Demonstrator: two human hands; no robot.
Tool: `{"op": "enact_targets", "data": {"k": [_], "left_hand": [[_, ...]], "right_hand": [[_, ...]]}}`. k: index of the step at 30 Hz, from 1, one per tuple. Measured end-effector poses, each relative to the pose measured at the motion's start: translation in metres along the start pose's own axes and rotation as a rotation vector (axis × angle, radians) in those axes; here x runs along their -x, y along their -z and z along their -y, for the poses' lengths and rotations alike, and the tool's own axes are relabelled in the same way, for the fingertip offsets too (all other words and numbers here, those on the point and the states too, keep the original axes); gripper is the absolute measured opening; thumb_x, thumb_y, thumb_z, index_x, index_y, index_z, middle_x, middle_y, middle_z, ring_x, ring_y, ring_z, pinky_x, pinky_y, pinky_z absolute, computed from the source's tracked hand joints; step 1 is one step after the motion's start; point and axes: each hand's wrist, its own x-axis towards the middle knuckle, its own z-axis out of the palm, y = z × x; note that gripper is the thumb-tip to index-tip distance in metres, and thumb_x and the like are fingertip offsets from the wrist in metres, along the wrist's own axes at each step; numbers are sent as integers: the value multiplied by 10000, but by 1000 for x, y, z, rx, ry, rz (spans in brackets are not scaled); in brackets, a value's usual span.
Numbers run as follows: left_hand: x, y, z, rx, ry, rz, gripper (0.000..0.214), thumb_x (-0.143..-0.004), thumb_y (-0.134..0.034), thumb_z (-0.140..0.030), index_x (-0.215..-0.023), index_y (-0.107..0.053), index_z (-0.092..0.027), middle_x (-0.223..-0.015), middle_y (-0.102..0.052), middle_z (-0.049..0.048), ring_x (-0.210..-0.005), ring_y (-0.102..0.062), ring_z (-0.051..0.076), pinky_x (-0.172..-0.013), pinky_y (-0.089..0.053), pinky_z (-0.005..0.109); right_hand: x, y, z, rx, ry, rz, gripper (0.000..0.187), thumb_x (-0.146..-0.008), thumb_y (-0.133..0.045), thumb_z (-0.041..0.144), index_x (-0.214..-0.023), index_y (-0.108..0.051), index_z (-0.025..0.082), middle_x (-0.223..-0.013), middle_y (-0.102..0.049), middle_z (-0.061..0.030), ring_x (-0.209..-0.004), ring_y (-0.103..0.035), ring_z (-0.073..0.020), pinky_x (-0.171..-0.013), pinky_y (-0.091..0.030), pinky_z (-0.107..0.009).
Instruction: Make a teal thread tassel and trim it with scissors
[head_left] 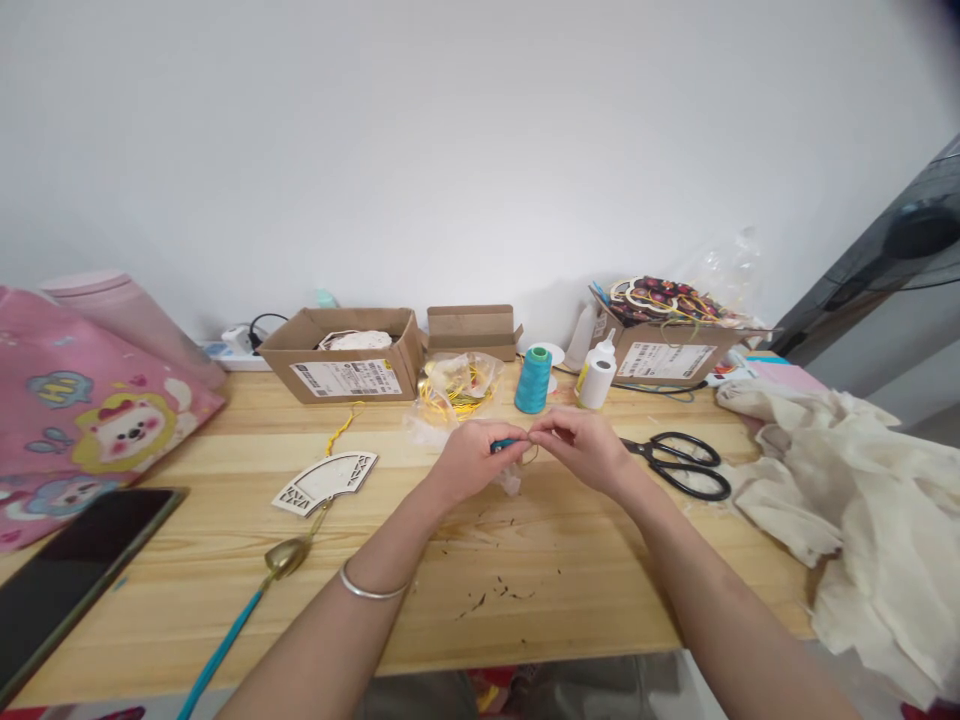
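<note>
You can draw your left hand (471,460) and right hand (583,450) back over the tabletop (592,590), but the teal spool (532,383) and white bottle (597,377) block you ahead, black scissors (658,461) right, fan-shaped piece (328,480) left.

Left hand (476,462), right hand (583,452), fingers (543,432) pinched close; forearms (709,575) converging

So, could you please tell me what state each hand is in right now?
Left hand: closed, pinching a small blue item.
Right hand: closed in a pinch; what it grips is too small to tell.
</note>
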Motion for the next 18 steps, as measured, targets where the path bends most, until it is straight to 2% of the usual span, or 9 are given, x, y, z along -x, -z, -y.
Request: {"op": "enact_targets", "data": {"k": [3,6,10,13,18], "left_hand": [[0,0,1,3,-42,27,233,-795,-464,-313,-741,-650,-184,-656,-617,-18,-618,-515,90,-596,-364,192],[0,-1,3,27,-34,33,228,-792,-470,-312,-742,-649,-181,-645,-615,-16,-608,-518,91,-593,-367,192],[-1,-1,3,94,24,45,234,-785,-475,-315,-706,-638,-166,-610,-599,-19,-580,-508,88,-567,-364,186],[-1,-1,1,139,60,36,261,-780,-474,-331,-647,-619,-160,-592,-587,-22,-563,-494,84,-556,-362,184],[0,-2,-3,255,108,3,253,-763,-494,-333,-633,-613,-151,-586,-573,-19,-541,-474,74,-528,-359,180]], "right_hand": [[0,1,0,-80,-78,44,175,-784,-534,292,-739,-639,159,-600,-583,-7,-490,-433,-80,-445,-320,-195],[-1,5,0,-25,63,25,167,-790,-531,286,-744,-637,165,-630,-585,-13,-541,-461,-89,-501,-356,-207],[-1,7,0,23,265,-56,127,-799,-526,246,-761,-621,171,-745,-607,-41,-712,-535,-119,-634,-416,-233],[-1,4,0,-34,291,-70,107,-802,-519,227,-779,-606,170,-815,-616,-58,-778,-555,-125,-655,-442,-232],[-1,3,3,-94,276,-57,106,-799,-519,219,-781,-604,158,-749,-622,-52,-670,-554,-108,-593,-460,-227]]}}
